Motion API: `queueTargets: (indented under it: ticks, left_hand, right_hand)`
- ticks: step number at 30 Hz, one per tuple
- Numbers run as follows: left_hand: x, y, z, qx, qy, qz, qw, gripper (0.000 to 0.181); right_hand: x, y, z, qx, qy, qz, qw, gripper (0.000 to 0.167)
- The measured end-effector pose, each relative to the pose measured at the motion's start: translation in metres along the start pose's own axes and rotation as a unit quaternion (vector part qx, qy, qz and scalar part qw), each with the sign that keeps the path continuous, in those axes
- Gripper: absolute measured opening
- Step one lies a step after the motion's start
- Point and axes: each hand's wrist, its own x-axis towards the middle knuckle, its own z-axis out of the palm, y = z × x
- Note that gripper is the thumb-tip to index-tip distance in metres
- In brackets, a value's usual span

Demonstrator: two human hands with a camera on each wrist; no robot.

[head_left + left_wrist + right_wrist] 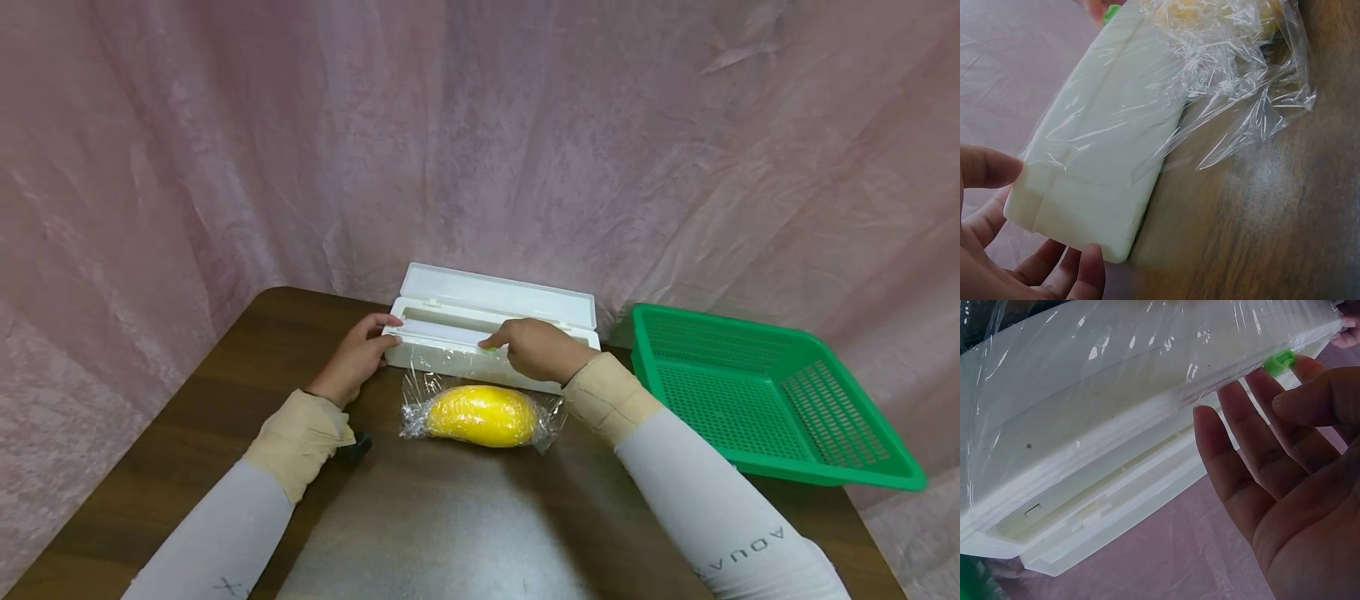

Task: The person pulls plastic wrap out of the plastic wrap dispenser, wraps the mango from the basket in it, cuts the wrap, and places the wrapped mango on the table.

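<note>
A long white cling film dispenser (420,357) lies near the table's far edge, its hinged lid (498,294) raised at the back. My left hand (352,358) grips its left end, thumb and fingers around the end in the left wrist view. My right hand (543,348) is over the dispenser's front rim. One of its fingertips touches the small green slide cutter (1280,362); the thumb stands apart from the cutter. Clear film (1085,119) stretches over the front face. Just before the dispenser lies a smooth yellow oblong fruit-like thing (480,415), wrapped in crinkled film.
A green plastic basket (813,479) with perforated walls stands at the right and reaches past the table's edge. The brown wooden table (420,525) meets a pink curtain (480,150) at the back.
</note>
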Motion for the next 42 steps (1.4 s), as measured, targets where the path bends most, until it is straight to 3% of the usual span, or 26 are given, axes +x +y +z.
queueTargets:
  ticks: [18, 42]
  left_hand:
    - [-0.0009, 0.0045, -0.0022, -0.001, 0.001, -0.002, 1.0, 0.034]
    - [-0.0013, 0.0056, -0.0028, -0.006, -0.003, 0.005, 1.0, 0.035]
  right_hand:
    - [-0.0027, 0.0, -0.003, 0.009, -0.005, 0.019, 0.9998, 0.056]
    - [-0.0088, 0.0061, -0.0043, 0.0, 0.001, 0.008, 1.0, 0.056]
